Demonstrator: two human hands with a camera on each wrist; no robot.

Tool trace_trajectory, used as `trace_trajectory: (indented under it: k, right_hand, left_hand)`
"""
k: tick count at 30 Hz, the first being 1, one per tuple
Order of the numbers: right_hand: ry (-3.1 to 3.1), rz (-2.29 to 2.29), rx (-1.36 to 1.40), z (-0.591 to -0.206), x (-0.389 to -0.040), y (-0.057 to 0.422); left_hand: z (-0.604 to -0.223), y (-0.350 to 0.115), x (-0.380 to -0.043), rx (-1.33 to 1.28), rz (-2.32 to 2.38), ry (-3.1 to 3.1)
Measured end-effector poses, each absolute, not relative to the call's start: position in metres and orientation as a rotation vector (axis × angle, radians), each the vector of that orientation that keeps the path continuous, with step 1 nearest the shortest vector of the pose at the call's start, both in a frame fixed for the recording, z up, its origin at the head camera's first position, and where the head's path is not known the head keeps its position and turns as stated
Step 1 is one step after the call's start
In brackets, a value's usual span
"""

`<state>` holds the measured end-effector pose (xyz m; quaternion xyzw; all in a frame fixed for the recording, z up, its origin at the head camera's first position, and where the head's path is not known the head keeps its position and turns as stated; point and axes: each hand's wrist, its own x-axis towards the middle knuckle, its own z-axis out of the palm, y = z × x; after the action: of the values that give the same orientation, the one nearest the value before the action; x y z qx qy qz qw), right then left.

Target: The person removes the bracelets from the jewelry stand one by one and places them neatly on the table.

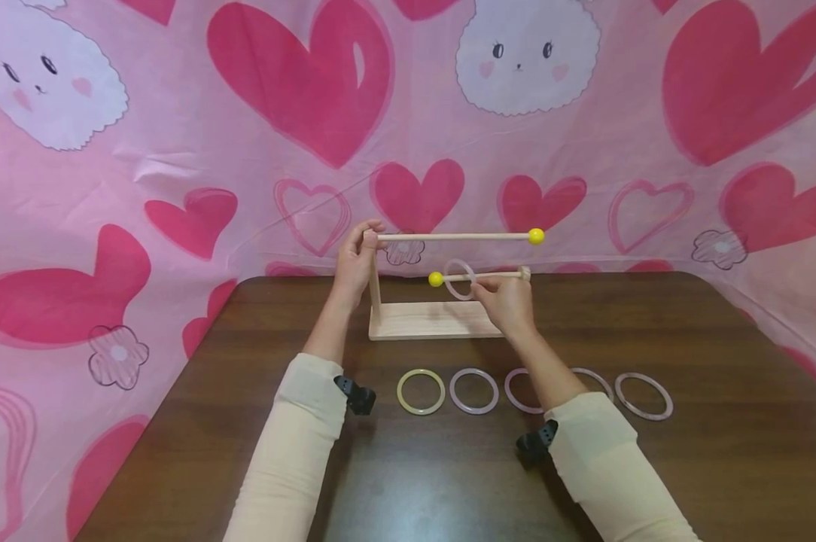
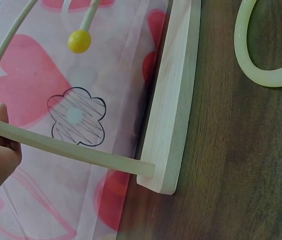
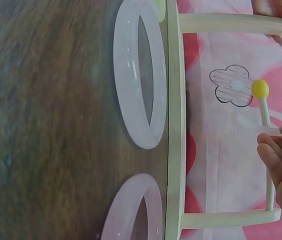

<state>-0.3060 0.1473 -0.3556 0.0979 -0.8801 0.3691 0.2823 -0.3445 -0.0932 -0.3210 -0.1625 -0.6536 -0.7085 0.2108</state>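
In the head view my left hand [image 1: 355,263] grips the top of the left post of a light wooden rack [image 1: 421,322]. An upper rod [image 1: 455,236] reaches right from that corner to a yellow ball [image 1: 536,236]. The lower rod [image 1: 503,275] points left from the shorter right post, tipped with another yellow ball [image 1: 436,279]. Between thumb and fingers, my right hand [image 1: 510,305] pinches a translucent pale pink ring [image 1: 458,298], which encircles the lower rod. In the right wrist view the ring [image 3: 268,130] appears edge-on, partly hidden by fingers.
Several rings lie in a row before the rack: a yellow ring [image 1: 400,392] at the left, a lavender ring [image 1: 452,391] beside it, and a pale ring [image 1: 669,406] at the right end. My right forearm covers part of the row. A heart-patterned pink cloth [image 1: 421,128] hangs behind the brown table [image 1: 449,482].
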Motion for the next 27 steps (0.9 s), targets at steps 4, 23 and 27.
trace_trajectory:
  k: [4, 23, 27]
  right_hand:
    - [-2.352, 1.009, 0.264, -0.355, -0.306, 0.145]
    - [-2.343, 1.028, 0.287, -0.355, -0.305, 0.131]
    - [-2.342, 1.046, 0.283, -0.354, -0.304, 0.129]
  left_hand:
    - [-0.321, -0.094, -0.344, -0.455, -1.972, -1.82]
    - [-0.321, -0.094, -0.345, -0.434, -1.977, -1.852]
    - [-0.32, -0.094, -0.344, -0.427, -1.962, -1.871]
